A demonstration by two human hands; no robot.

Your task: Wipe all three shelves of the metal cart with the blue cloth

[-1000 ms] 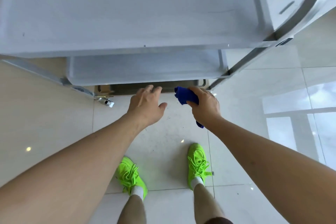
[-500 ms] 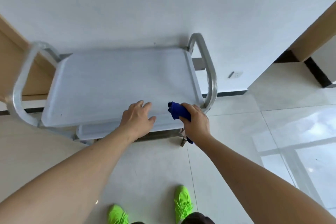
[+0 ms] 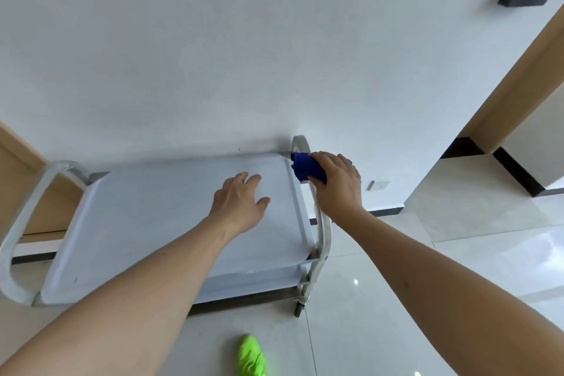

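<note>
Right hand [image 3: 337,185] clutching blue cloth [image 3: 306,169] | left hand [image 3: 239,203] spread, empty

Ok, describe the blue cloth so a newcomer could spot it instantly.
Find the metal cart against the white wall. At its top shelf's far right corner, by the curved handle, the right hand grips the blue cloth: the only deep blue thing among grey metal.

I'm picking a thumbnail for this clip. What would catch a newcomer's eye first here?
The bright blue cloth, bunched under the right hand at the far right corner of the grey metal cart's top shelf, stands out most. Next comes the neon green shoe on the pale tiled floor at the bottom edge. The left hand hangs spread over the shelf.
</note>
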